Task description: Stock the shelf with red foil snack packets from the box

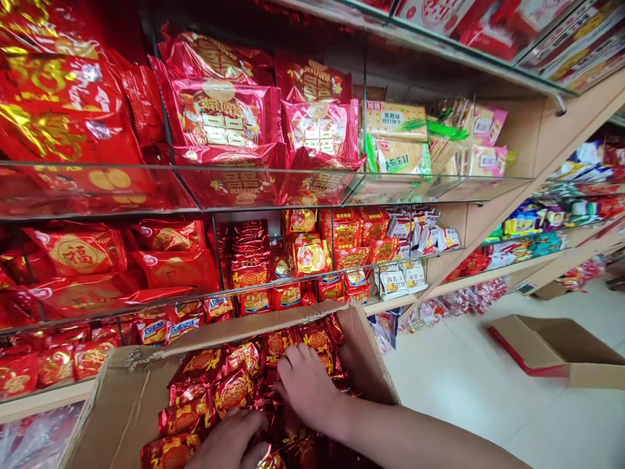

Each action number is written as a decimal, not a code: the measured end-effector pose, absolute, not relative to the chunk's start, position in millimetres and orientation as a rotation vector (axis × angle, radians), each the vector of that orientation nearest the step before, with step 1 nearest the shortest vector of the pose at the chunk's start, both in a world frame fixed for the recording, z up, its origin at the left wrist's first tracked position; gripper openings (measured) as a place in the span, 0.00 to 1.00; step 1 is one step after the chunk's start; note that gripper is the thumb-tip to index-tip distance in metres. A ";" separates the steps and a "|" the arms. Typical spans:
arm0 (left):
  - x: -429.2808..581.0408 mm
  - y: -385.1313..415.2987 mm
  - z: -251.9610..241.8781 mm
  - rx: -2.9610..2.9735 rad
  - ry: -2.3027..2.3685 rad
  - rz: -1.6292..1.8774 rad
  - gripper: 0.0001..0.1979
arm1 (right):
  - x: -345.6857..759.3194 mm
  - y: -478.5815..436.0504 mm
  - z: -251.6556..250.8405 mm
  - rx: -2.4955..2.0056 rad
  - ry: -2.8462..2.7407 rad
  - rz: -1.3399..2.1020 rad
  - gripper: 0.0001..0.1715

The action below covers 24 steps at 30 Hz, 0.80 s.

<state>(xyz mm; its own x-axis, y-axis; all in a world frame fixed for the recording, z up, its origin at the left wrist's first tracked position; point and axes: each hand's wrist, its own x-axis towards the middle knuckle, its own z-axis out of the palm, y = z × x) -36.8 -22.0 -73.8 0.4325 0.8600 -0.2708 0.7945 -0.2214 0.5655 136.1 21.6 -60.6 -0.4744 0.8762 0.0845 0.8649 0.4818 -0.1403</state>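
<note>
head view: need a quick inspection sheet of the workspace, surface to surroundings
surface: open cardboard box; what it rests on is out of view
items: red-and-gold wrapped packets loosely piled inside the box
clutter: second cardboard box, open, on the pale floor at right
hands: left hand among the packets, cut off by the frame; right hand on packets farther in; grip unclear for both
cables: nothing seen
surroundings: shelves of packaged snacks, with clear front panels

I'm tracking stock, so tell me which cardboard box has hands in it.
The near cardboard box of shiny red packets: left hand and right hand are both inside it, while the open box farther right has neither.
</note>
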 end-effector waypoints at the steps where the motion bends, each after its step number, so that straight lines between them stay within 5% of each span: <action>1: -36.6 -21.7 -71.6 2.030 1.376 0.125 0.07 | 138.0 28.0 -59.1 -1.522 -2.551 0.108 0.11; 9: -33.8 -13.4 -68.5 1.915 1.380 0.181 0.09 | 140.1 61.5 -65.9 -1.365 -2.648 0.145 0.14; 16: -21.4 -5.3 -42.0 0.685 1.276 0.733 0.29 | 144.4 20.5 -39.4 -1.144 -2.583 0.176 0.19; 24: -24.8 -18.5 -52.0 1.152 1.247 0.712 0.24 | 146.0 19.5 -29.9 -1.175 -2.057 0.656 0.19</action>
<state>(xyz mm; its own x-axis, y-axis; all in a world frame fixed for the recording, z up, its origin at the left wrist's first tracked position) -24.8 -18.5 -52.0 0.2291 0.9096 -0.3467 0.1644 0.3149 0.9348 146.0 19.5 -29.9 -0.3695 0.8788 0.3020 0.5412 0.4678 -0.6988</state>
